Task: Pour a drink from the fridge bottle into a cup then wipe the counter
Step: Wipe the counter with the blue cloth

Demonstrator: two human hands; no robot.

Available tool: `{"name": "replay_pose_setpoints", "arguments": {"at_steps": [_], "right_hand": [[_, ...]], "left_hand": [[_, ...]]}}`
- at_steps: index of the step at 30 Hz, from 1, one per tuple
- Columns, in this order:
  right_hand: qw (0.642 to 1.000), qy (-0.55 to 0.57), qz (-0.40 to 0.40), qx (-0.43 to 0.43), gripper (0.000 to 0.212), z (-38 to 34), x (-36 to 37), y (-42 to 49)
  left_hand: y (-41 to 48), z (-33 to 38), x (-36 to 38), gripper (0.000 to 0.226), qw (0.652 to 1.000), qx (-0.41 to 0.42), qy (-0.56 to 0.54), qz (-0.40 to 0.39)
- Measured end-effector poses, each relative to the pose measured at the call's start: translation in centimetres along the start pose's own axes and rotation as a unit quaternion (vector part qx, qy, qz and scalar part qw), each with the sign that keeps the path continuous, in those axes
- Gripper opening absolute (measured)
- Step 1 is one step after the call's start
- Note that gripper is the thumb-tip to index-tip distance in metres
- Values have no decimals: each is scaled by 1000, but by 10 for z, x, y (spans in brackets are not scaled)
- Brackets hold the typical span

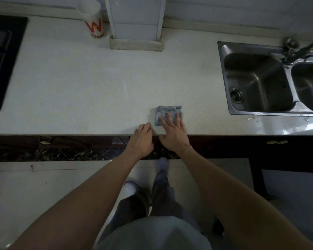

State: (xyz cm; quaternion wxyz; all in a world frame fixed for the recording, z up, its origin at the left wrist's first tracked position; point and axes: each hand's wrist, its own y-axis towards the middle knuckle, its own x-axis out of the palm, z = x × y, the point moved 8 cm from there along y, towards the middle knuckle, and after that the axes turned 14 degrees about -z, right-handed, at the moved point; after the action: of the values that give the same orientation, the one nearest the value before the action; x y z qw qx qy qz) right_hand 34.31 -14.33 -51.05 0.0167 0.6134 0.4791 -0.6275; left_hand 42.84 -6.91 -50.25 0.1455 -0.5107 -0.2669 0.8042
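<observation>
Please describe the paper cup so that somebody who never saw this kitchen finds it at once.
Take the pale counter between the black cooktop and the steel sink. At its back edge stands a white post; the cup is just left of it. It is the only container on the counter: tall, white, with a red W.

A stainless-steel double sink [251, 73] sits at right, its drain [235, 94] in the near corner of the left basin and a dark tap [300, 49] angled over the divider. At far left lies what appears to be a black cooktop [4, 60], blurred. A white pillar [135, 20] rises at the back on a pale plinth [135, 45], with light floor tiles [43, 186] below.
</observation>
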Motion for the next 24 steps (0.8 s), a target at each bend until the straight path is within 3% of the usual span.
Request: {"name": "replay_pose_setpoints", "arguments": {"at_steps": [5,13,19,24], "right_hand": [[999,-5,30,10,72,50,8,-27],[973,76,42,215,72,153,9,-72],[954,127,27,270,72,130,8,-59],[978,79,22,193,78,55,18,-46]], "left_hand": [[-3,-6,2,45,1000,7,-18,15],[-2,-12,2,40,999,27,-44,-13],[-6,-24,0,35,998,32,-45,-35],[-17,-48,-1,34,999,4,-33,-22]]}}
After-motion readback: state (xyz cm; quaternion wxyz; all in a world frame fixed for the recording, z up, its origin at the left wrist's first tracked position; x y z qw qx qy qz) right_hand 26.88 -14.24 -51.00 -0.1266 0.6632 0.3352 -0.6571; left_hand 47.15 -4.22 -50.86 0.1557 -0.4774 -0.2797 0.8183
